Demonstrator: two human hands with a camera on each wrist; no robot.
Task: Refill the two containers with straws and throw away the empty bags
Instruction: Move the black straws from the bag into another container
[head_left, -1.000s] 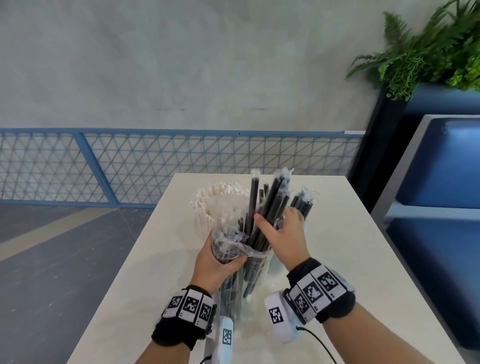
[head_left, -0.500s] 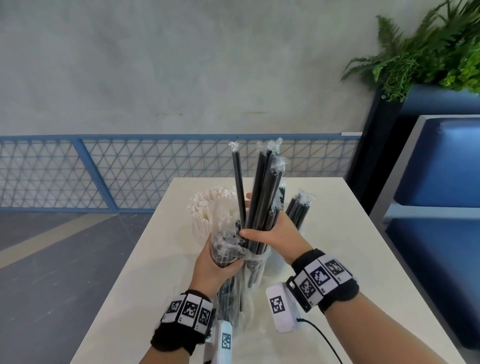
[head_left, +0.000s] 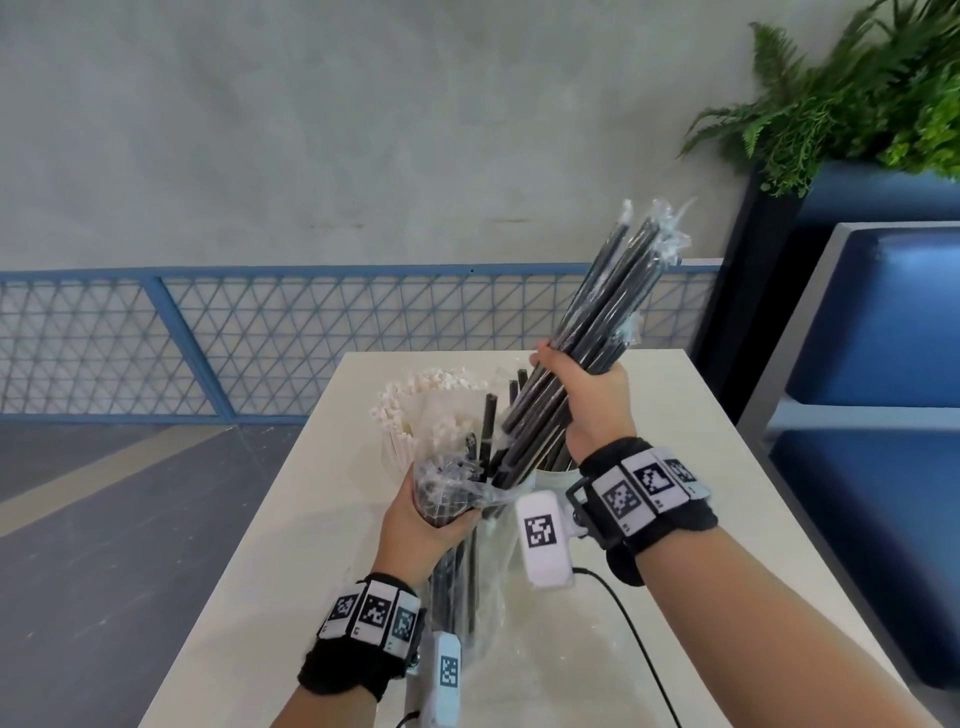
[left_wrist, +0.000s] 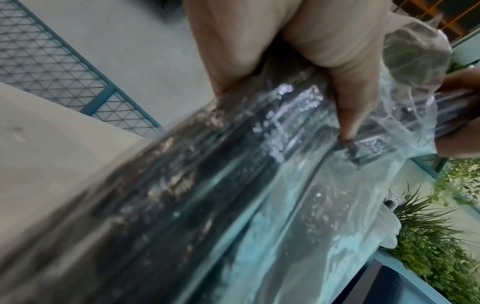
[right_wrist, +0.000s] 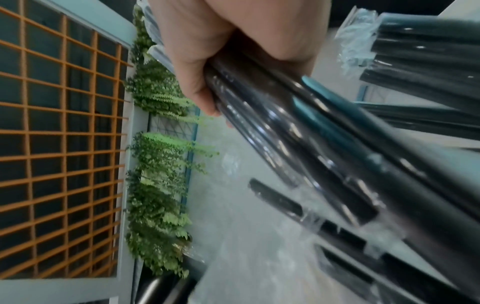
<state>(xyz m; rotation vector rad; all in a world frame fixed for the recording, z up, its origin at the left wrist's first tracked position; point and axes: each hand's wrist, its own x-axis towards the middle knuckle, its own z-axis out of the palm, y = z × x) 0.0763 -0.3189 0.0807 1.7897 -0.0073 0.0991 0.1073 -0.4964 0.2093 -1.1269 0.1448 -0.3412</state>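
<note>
My right hand (head_left: 587, 395) grips a bundle of black wrapped straws (head_left: 608, 306), lifted and tilted up to the right, with its lower ends near the clear plastic bag (head_left: 457, 488). My left hand (head_left: 431, 525) grips that bag round its neck, a few black straws still inside. A container of white straws (head_left: 415, 400) stands behind the bag. Below my right hand a pale container (head_left: 558, 475) with black straws is mostly hidden. In the wrist views the left hand's fingers (left_wrist: 345, 98) curl on the bag and the right hand's fingers (right_wrist: 197, 86) wrap the black straws (right_wrist: 324, 154).
A cream table (head_left: 675, 545) carries everything. Behind it runs a blue mesh railing (head_left: 208, 338). A dark planter with ferns (head_left: 857, 98) and a blue seat (head_left: 883, 322) stand to the right. A black cable (head_left: 639, 644) lies on the table.
My right hand has pulled the black straw bundle up out of the bag and swung it up to the right. The left hand has kept its hold on the bag.
</note>
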